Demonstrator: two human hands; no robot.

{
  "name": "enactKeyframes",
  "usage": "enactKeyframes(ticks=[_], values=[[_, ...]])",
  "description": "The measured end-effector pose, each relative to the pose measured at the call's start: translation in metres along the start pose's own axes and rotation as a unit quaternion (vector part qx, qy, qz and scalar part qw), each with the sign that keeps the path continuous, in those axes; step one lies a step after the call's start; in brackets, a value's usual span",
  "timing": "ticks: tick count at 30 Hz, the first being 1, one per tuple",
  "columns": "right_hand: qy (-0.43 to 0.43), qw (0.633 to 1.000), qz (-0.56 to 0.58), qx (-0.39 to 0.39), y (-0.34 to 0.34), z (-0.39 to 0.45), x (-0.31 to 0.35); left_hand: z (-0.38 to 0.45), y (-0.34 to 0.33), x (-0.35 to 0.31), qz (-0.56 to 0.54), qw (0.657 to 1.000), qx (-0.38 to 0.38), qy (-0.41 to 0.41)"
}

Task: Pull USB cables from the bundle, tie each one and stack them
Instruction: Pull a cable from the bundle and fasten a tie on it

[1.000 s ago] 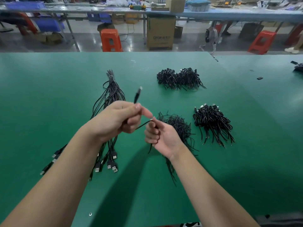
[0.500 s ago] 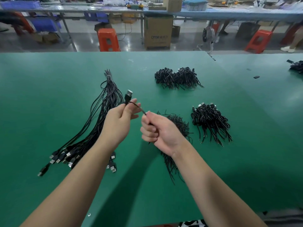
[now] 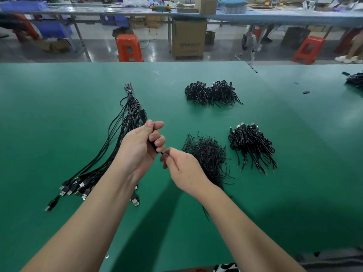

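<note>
A bundle of long black USB cables (image 3: 119, 134) lies on the green table (image 3: 59, 107), tied near its far end, plugs fanned out at the near left. My left hand (image 3: 140, 148) grips one folded black cable (image 3: 144, 116), whose plug end sticks up past my fingers. My right hand (image 3: 181, 168) pinches the thin end of that cable just below my left fingers. A stack of tied cables (image 3: 252, 145) lies to the right. A loose heap of thin black ties (image 3: 206, 154) lies behind my right hand.
Another pile of tied black cables (image 3: 212, 93) sits further back on the table. More black cables (image 3: 355, 80) lie at the far right edge, with a small black piece (image 3: 306, 92) nearby. Beyond the table stand orange stools (image 3: 128, 48) and a cardboard box (image 3: 188, 39).
My left hand has turned and closed round the cable, folding it into my fist. My right hand has come in close under it, pinching the cable's loose end.
</note>
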State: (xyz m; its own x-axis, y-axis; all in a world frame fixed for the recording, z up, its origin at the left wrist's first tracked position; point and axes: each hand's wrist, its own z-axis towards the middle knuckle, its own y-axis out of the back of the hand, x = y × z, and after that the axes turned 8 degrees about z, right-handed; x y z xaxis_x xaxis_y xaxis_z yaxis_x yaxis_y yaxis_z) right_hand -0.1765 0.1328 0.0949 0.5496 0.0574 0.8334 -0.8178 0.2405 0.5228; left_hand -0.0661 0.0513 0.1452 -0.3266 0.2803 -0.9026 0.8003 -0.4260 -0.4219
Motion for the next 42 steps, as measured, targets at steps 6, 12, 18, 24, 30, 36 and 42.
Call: enactKeyframes(ticks=[6, 12, 18, 24, 30, 36, 42], values=[[-0.072, 0.928, 0.365, 0.021, -0.002, 0.004, 0.007, -0.009, 0.009, 0.006, 0.089, 0.994, 0.053, 0.018], [-0.092, 0.919, 0.384, 0.011, -0.004, 0.008, 0.002, -0.014, 0.016, 0.003, 0.128, 0.984, 0.116, 0.036], [-0.08, 0.935, 0.345, 0.016, 0.002, 0.01, -0.006, -0.015, 0.016, -0.006, 0.183, 0.968, 0.169, 0.036], [-0.075, 0.985, 0.151, -0.036, 0.001, 0.009, -0.005, -0.021, -0.003, 0.005, 0.413, 0.908, 0.064, -0.03], [-0.002, 0.998, -0.059, -0.034, 0.012, 0.008, -0.003, -0.021, -0.002, 0.013, 0.624, 0.76, -0.044, -0.177], [0.021, 0.986, -0.161, 0.033, 0.013, 0.002, -0.005, -0.012, 0.008, 0.016, 0.721, 0.668, -0.011, -0.183], [0.023, 0.975, -0.208, 0.074, 0.009, 0.001, -0.004, -0.006, 0.016, 0.006, 0.68, 0.705, 0.054, -0.192]])
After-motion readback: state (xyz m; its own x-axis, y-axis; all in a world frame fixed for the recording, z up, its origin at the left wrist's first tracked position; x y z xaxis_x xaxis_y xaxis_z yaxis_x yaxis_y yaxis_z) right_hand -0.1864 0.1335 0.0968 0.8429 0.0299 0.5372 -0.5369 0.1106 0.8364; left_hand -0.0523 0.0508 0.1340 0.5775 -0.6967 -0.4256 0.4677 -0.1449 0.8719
